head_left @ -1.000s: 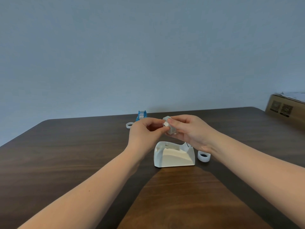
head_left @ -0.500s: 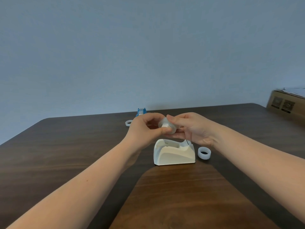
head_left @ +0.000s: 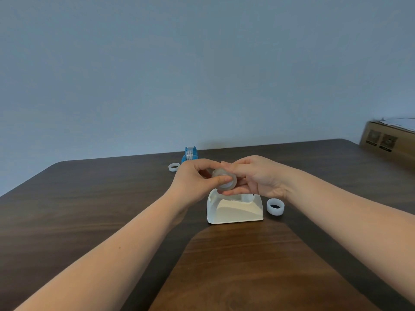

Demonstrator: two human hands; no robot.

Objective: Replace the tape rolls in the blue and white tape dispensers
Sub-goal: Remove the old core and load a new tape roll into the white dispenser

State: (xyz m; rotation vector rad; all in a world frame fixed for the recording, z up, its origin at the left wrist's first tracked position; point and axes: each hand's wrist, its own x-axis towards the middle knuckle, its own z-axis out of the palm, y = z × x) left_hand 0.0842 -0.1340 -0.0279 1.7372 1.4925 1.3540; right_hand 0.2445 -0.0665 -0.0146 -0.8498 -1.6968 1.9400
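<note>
A clear tape roll (head_left: 226, 182) is held between both hands just above the white tape dispenser (head_left: 234, 209), which stands on the dark wooden table (head_left: 89, 209). My left hand (head_left: 195, 180) pinches the roll's left side with thumb and fingers. My right hand (head_left: 253, 176) grips it from the right and underneath. A white empty tape core (head_left: 275, 206) stands right of the white dispenser. The blue tape dispenser (head_left: 190, 153) sits far back near the table's rear edge, with another pale ring (head_left: 174, 167) to its left.
A cardboard box (head_left: 390, 140) with papers on top sits at the far right beyond the table. A plain grey-blue wall rises behind the table's rear edge.
Both hands have lowered the tape roll slightly toward the white dispenser and turned it. The view has tilted upward, so the table sits lower in frame.
</note>
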